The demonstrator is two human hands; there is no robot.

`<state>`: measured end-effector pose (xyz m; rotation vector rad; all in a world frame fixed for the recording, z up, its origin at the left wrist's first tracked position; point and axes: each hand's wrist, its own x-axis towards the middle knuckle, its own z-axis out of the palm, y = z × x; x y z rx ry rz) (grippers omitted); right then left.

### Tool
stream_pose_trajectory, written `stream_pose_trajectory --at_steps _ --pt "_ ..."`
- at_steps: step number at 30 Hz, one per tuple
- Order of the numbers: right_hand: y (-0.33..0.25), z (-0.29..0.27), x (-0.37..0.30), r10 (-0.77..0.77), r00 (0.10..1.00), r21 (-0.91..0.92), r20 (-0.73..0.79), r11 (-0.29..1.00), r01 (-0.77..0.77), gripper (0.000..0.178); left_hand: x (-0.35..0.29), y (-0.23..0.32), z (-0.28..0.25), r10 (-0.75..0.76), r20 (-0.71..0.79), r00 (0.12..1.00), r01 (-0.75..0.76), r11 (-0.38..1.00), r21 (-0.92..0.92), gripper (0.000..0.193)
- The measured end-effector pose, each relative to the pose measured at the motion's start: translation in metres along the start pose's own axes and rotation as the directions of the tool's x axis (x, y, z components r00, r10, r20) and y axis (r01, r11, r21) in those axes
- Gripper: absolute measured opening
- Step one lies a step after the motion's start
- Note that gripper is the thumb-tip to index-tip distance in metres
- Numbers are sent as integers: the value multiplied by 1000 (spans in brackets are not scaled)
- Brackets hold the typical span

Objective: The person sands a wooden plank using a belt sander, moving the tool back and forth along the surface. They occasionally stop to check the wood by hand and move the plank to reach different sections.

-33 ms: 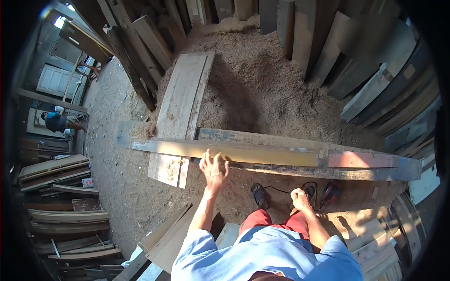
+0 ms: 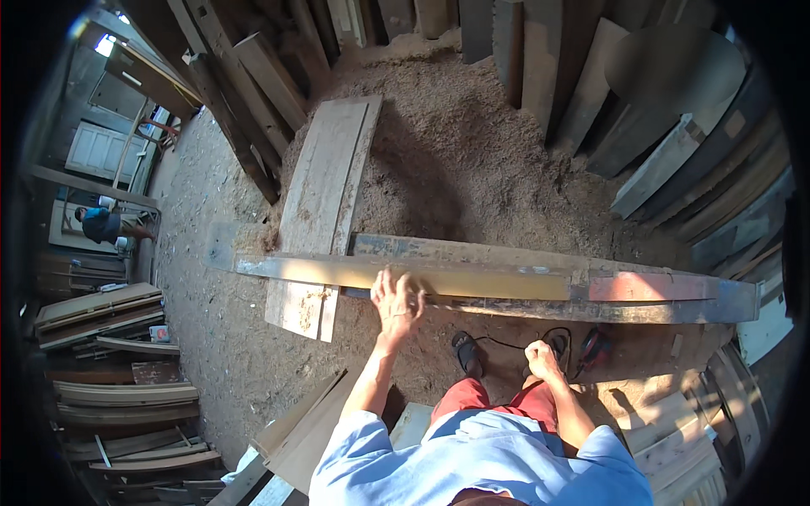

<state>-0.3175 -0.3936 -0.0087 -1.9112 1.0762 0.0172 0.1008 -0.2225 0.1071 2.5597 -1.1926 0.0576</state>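
A long board with a yellow face (image 2: 472, 282) and a reddish patch towards its right end lies across in front of me, on or beside a longer dark worn plank (image 2: 506, 249). My left hand (image 2: 396, 305) is at the yellow board's near edge, fingers spread, the fingertips over its face. Whether they press on it I cannot tell. Close to my right thigh, my right hand (image 2: 542, 358) is curled closed. What it holds, if anything, is hidden. Wide pale planks (image 2: 325, 177) run crosswise beneath the left part of the long board.
A red and dark power tool (image 2: 595, 347) with a black cord lies by my right foot. Sawdust (image 2: 506, 160) is heaped beyond the board. Upright planks (image 2: 540, 67) lean at the back and right. Stacked boards (image 2: 126, 392) are at left; a person (image 2: 99, 224) works far left.
My left hand has shifted a little to the right along the yellow board, its fingers still spread. My right hand has hardly moved.
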Motion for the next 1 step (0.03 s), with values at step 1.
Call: stream_pose_trajectory --at_steps 1 --pt "10 -4 0 47 998 3 50 999 -47 12 5 7 4 16 5 1000 -16 1000 4 59"
